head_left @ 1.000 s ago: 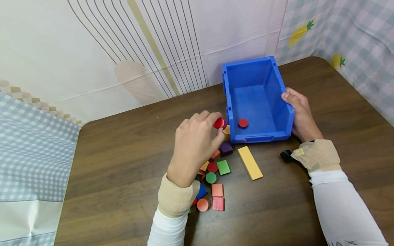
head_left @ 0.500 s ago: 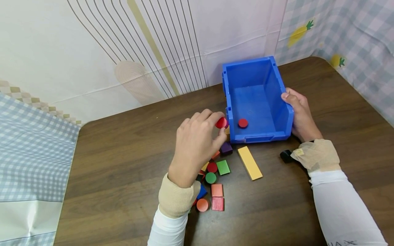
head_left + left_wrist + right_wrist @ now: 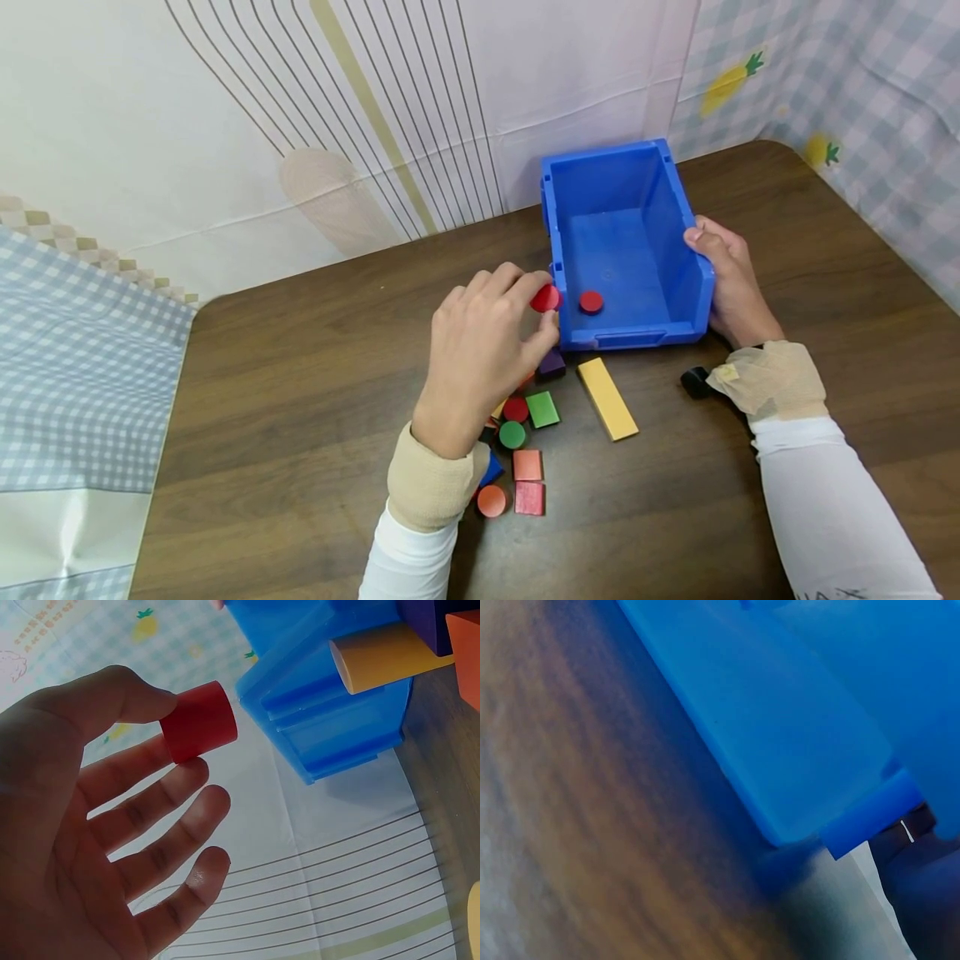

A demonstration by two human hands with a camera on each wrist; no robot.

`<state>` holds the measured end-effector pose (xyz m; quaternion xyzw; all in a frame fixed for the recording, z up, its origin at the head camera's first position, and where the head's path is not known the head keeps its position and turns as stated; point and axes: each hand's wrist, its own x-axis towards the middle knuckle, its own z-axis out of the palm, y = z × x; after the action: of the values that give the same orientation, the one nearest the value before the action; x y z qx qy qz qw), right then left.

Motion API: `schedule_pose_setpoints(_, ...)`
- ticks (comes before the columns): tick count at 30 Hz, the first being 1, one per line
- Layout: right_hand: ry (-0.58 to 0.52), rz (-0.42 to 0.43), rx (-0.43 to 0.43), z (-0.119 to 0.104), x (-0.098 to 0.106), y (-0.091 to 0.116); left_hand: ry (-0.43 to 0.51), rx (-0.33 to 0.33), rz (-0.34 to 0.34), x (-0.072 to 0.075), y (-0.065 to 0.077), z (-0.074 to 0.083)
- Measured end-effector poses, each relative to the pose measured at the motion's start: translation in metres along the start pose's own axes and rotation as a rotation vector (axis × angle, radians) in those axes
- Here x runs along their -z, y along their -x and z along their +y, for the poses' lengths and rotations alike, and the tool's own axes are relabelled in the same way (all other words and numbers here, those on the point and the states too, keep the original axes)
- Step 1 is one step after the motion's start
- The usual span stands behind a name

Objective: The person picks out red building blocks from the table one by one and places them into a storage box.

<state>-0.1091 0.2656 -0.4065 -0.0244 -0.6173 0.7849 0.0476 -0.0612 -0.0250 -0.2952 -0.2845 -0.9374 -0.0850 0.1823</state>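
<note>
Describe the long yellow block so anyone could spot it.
Find the blue bin on the brown table. In the head view, the yellow block lies just below the bin. It is far longer than the green block and purple block nearby.

A dark brown wood-grain tabletop [image 3: 300, 400] with rounded far corners carries a blue plastic bin [image 3: 630, 338] near its back edge. In front of the bin lies a long yellow block [image 3: 607, 399]; left of that are a dark purple block [image 3: 552, 364], a green square block [image 3: 543, 409], a green cylinder [image 3: 512, 434], an orange cylinder [image 3: 491, 501], and salmon [image 3: 527, 465] and pink square blocks [image 3: 529, 498] side by side.
</note>
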Motion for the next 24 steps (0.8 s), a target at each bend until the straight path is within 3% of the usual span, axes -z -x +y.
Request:
schedule_pose_setpoints(13, 0.014, 0.001, -0.017, -0.0017, 0.0002, 0.0012, 0.011, -0.048, 0.075, -0.0047, -0.0007, 0.0032)
schedule_pose_setpoints(24, 0.007, -0.005, -0.014, -0.0015, -0.0015, 0.0016, 0.007, -0.069, 0.064, -0.0093, -0.0008, 0.0081)
